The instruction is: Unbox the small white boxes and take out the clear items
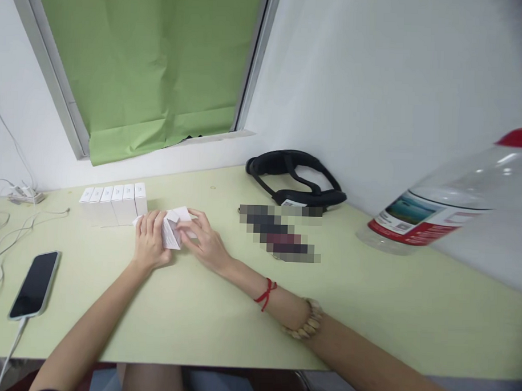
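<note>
A small white cardboard box [172,233] with its end flaps open lies between my hands on the pale green table. My left hand [151,237] is wrapped over the box's left side and holds it. Fingers of my right hand [205,242] are bent at the open end, with the fingertips touching the flaps. What sits inside the box, if anything, cannot be made out. Just behind my left hand, several white boxes [117,205] stand upright side by side in a row.
A phone [35,284] on a charging cable lies at the left, with white cables and a power strip [27,196] behind it. A black head strap [296,179] rests at the back, near a blurred-out item [281,233]. At the right stands a large clear bottle [436,196].
</note>
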